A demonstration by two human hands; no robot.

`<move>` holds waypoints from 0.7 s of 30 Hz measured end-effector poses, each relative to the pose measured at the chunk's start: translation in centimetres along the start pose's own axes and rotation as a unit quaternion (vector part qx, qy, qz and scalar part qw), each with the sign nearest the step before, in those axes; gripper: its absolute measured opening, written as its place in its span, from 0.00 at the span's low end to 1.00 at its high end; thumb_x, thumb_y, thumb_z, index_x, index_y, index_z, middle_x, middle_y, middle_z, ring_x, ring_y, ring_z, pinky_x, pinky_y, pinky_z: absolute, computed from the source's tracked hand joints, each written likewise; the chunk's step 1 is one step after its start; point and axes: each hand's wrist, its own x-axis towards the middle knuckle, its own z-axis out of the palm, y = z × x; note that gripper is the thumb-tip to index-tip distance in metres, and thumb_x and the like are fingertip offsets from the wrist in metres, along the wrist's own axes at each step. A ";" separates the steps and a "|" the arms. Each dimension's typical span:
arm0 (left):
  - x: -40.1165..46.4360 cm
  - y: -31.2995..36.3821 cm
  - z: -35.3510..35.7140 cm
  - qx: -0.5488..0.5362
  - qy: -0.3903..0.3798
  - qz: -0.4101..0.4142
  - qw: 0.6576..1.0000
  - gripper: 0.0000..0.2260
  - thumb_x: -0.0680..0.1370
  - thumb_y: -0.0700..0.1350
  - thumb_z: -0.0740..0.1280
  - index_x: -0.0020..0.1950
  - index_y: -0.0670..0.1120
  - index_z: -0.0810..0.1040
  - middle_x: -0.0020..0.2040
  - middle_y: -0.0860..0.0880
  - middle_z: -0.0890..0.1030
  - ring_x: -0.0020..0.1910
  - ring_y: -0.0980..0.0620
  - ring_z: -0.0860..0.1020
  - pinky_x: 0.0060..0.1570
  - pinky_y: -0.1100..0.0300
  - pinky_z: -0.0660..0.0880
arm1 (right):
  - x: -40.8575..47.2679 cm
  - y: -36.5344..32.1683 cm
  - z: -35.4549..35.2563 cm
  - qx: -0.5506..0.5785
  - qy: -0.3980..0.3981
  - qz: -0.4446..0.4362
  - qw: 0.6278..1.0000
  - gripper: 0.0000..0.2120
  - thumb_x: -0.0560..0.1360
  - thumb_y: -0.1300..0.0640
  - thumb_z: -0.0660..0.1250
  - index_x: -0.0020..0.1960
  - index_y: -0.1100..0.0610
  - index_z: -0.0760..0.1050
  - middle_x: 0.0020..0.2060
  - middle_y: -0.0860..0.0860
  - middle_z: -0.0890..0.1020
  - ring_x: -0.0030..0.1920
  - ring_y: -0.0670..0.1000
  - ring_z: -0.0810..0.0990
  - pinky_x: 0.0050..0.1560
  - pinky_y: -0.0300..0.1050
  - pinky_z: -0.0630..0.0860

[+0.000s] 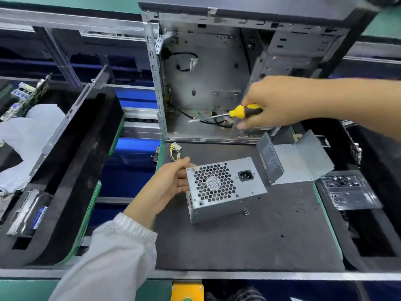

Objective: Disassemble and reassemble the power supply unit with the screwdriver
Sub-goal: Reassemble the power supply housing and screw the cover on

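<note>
A silver power supply unit [219, 187] stands on the dark mat [249, 240], its honeycomb fan grille and power socket facing up toward me. My left hand [167, 187] holds its left side, thumb on the top edge and fingers along the side. My right hand [273, 101] grips a screwdriver [238, 111] with a yellow and black handle; the shaft points left, raised in front of the open computer case [206, 83]. The unit's bent metal cover [297, 159] lies to the right on the mat. Its yellow wires with a white connector [175, 148] trail behind my left hand.
A clear bag of screws [349, 190] lies at the mat's right edge. Black foam trays flank the mat: the left one [71, 170] holds boards, a drive and a white bag, the right one [379, 192] more parts. Conveyor rails run behind.
</note>
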 end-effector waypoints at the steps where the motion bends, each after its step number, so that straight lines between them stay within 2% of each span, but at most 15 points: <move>1: 0.7 0.8 0.1 0.045 -0.009 -0.014 0.999 0.16 0.81 0.52 0.61 0.51 0.41 0.82 0.46 0.44 0.85 0.40 0.50 0.83 0.43 0.58 0.79 | -1.8 1.5 1.6 0.099 0.010 0.031 0.995 0.16 0.73 0.44 0.68 0.30 0.47 0.74 0.19 0.48 0.71 0.22 0.48 0.71 0.26 0.42 0.66; 2: 1.3 1.6 0.5 0.098 -0.032 -0.031 0.994 0.18 0.79 0.56 0.63 0.52 0.42 0.83 0.47 0.45 0.85 0.42 0.50 0.83 0.43 0.58 0.79 | -3.5 2.5 3.4 0.200 0.010 0.070 0.977 0.15 0.74 0.45 0.67 0.30 0.45 0.75 0.18 0.47 0.72 0.21 0.47 0.71 0.26 0.41 0.68; 4: 2.6 2.9 1.5 0.179 -0.099 -0.074 0.976 0.22 0.72 0.60 0.67 0.55 0.44 0.83 0.51 0.46 0.86 0.47 0.50 0.84 0.48 0.56 0.80 | -6.0 3.4 8.5 0.348 0.015 0.149 0.925 0.11 0.75 0.50 0.68 0.34 0.48 0.79 0.19 0.46 0.73 0.22 0.46 0.73 0.28 0.36 0.69; 6: 3.5 3.8 2.5 0.226 -0.157 -0.104 0.956 0.22 0.68 0.57 0.71 0.55 0.45 0.83 0.53 0.44 0.85 0.49 0.48 0.84 0.53 0.53 0.81 | -7.8 2.7 14.6 0.453 0.037 0.217 0.864 0.13 0.74 0.53 0.69 0.31 0.49 0.78 0.21 0.46 0.73 0.23 0.49 0.74 0.28 0.38 0.70; 7: 3.8 4.0 2.8 0.240 -0.176 -0.108 0.949 0.18 0.68 0.53 0.73 0.53 0.45 0.84 0.52 0.43 0.85 0.48 0.48 0.84 0.52 0.52 0.81 | -8.5 1.8 17.5 0.481 0.050 0.241 0.841 0.14 0.74 0.54 0.70 0.30 0.49 0.77 0.21 0.46 0.73 0.23 0.49 0.74 0.28 0.39 0.69; 9: 4.1 4.2 3.0 0.238 -0.188 -0.113 0.946 0.12 0.69 0.49 0.73 0.49 0.45 0.86 0.50 0.43 0.85 0.45 0.48 0.85 0.45 0.55 0.82 | -9.3 -0.1 22.1 0.508 0.072 0.270 0.815 0.09 0.73 0.56 0.72 0.33 0.51 0.78 0.25 0.50 0.77 0.22 0.48 0.73 0.29 0.40 0.69; 12: 4.3 4.2 3.0 0.219 -0.169 -0.126 0.953 0.16 0.69 0.46 0.72 0.55 0.42 0.84 0.52 0.41 0.85 0.46 0.47 0.85 0.44 0.56 0.82 | -9.3 -2.4 26.3 0.574 0.105 0.288 0.759 0.04 0.69 0.59 0.75 0.41 0.53 0.80 0.34 0.49 0.81 0.23 0.46 0.73 0.27 0.42 0.71; 14: 4.3 4.3 3.1 0.241 -0.155 -0.123 0.950 0.20 0.68 0.47 0.73 0.59 0.41 0.82 0.54 0.41 0.84 0.50 0.45 0.84 0.52 0.53 0.81 | -8.6 -2.9 27.8 0.560 0.117 0.285 0.769 0.09 0.66 0.55 0.78 0.41 0.52 0.79 0.37 0.48 0.80 0.32 0.46 0.76 0.33 0.42 0.73; 16: 4.1 4.7 3.4 0.278 -0.154 -0.122 0.940 0.20 0.70 0.48 0.73 0.59 0.41 0.82 0.54 0.41 0.84 0.52 0.44 0.83 0.57 0.50 0.79 | -8.1 -3.0 28.7 0.506 0.127 0.297 0.800 0.13 0.63 0.50 0.79 0.41 0.52 0.78 0.39 0.48 0.78 0.40 0.47 0.77 0.40 0.43 0.73; 19: 3.8 5.1 3.8 0.277 -0.136 -0.132 0.942 0.15 0.75 0.46 0.70 0.58 0.39 0.82 0.55 0.40 0.84 0.50 0.44 0.83 0.56 0.50 0.80 | -7.5 -2.9 29.4 0.443 0.140 0.298 0.834 0.12 0.65 0.49 0.77 0.40 0.54 0.78 0.37 0.48 0.77 0.39 0.48 0.76 0.41 0.46 0.74; 21: 3.6 5.0 3.6 0.249 -0.117 -0.141 0.951 0.14 0.78 0.44 0.67 0.58 0.36 0.81 0.56 0.37 0.83 0.48 0.45 0.83 0.53 0.53 0.80 | -7.6 -2.6 29.7 0.436 0.151 0.275 0.844 0.11 0.67 0.50 0.76 0.37 0.55 0.78 0.33 0.47 0.76 0.36 0.46 0.74 0.36 0.36 0.70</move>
